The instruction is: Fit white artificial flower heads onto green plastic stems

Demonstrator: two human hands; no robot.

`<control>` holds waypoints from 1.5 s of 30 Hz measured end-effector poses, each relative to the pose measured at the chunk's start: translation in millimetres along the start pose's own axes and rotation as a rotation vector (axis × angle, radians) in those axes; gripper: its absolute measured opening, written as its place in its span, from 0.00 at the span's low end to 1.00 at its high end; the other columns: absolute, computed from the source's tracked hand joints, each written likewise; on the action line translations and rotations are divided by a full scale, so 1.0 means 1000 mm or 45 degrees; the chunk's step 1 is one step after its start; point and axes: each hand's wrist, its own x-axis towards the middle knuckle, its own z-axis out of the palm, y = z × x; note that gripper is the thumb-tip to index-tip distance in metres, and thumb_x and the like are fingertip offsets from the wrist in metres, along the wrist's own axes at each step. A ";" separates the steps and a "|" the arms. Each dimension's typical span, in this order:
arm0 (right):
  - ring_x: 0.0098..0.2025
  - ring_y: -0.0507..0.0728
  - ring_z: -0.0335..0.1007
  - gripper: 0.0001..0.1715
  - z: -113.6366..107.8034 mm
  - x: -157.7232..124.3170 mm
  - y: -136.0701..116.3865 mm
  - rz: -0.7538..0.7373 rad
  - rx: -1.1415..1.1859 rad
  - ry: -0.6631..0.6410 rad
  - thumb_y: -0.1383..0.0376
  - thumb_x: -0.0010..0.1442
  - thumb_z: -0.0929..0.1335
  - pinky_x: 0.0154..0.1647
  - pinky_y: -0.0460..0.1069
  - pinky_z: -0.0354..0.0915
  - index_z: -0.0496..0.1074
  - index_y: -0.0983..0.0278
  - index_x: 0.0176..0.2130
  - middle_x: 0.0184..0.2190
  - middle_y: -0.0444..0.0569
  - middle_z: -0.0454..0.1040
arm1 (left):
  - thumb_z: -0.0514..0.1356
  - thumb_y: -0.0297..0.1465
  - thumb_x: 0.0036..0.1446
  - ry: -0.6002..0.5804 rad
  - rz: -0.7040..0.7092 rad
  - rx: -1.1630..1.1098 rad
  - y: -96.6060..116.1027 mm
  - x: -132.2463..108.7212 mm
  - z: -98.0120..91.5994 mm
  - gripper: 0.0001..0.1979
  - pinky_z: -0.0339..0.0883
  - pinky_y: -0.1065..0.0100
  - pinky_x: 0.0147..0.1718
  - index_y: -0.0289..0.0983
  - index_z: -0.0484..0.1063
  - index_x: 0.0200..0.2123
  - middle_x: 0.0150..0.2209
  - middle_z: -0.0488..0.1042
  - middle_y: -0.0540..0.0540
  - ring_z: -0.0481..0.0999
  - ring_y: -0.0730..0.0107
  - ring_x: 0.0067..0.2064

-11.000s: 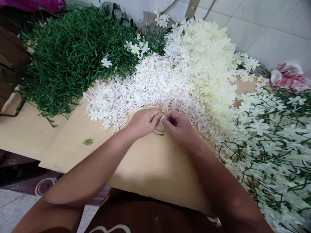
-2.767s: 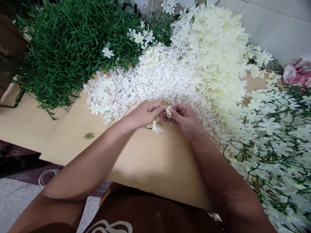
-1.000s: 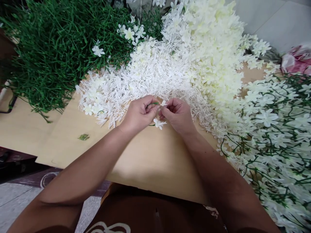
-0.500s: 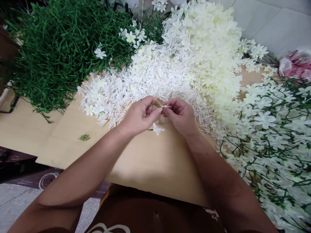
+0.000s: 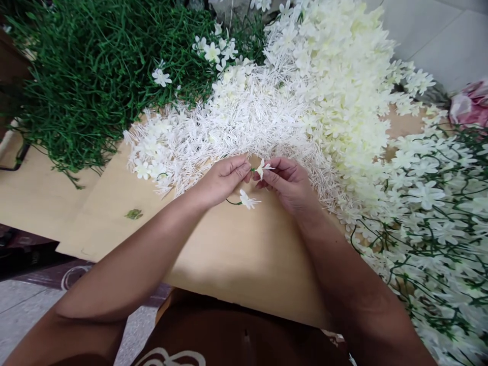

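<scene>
My left hand (image 5: pixel 227 179) is closed on a green plastic stem (image 5: pixel 253 170), pinched between thumb and fingers. At the stem's tip is a white artificial flower (image 5: pixel 261 169) with thin stamens pointing right. My right hand (image 5: pixel 288 184) pinches this flower at its petals and stamens. Below my left hand hangs a second white flower (image 5: pixel 248 200), its short green stem leading back toward that hand. Just beyond my hands spreads a heap of white stamens (image 5: pixel 251 117).
Green stems (image 5: pixel 95 76) are piled at the back left. Loose cream petals (image 5: pixel 343 76) form a heap at the back right. Finished-looking stemmed flowers (image 5: pixel 430 244) cover the right side. A small greenish scrap (image 5: pixel 133 214) lies on the cardboard surface (image 5: pixel 244 259).
The flower between my hands now shows its petals opened out, where before only a narrow white bit was visible. Both hands have shifted slightly, and the view has moved a little.
</scene>
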 end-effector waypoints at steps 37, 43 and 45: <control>0.27 0.50 0.71 0.12 -0.001 -0.005 0.002 -0.046 -0.224 0.048 0.64 0.42 0.78 0.31 0.47 0.68 0.72 0.62 0.22 0.23 0.42 0.76 | 0.52 0.44 0.61 -0.184 0.080 0.200 -0.008 0.001 -0.005 0.20 0.51 0.71 0.25 0.37 0.59 0.21 0.20 0.56 0.54 0.55 0.76 0.23; 0.28 0.50 0.73 0.15 -0.002 -0.004 0.002 -0.075 -0.164 0.013 0.59 0.39 0.80 0.35 0.47 0.71 0.75 0.62 0.24 0.23 0.42 0.77 | 0.51 0.40 0.62 -0.160 0.124 0.176 -0.008 0.002 -0.005 0.19 0.52 0.72 0.25 0.37 0.59 0.22 0.20 0.56 0.54 0.56 0.76 0.24; 0.28 0.51 0.74 0.15 -0.003 -0.004 0.002 -0.091 -0.175 0.010 0.58 0.40 0.80 0.35 0.47 0.72 0.76 0.62 0.25 0.24 0.43 0.78 | 0.51 0.39 0.62 -0.151 0.115 0.164 -0.008 0.002 -0.004 0.18 0.52 0.72 0.25 0.37 0.59 0.22 0.21 0.56 0.54 0.55 0.76 0.24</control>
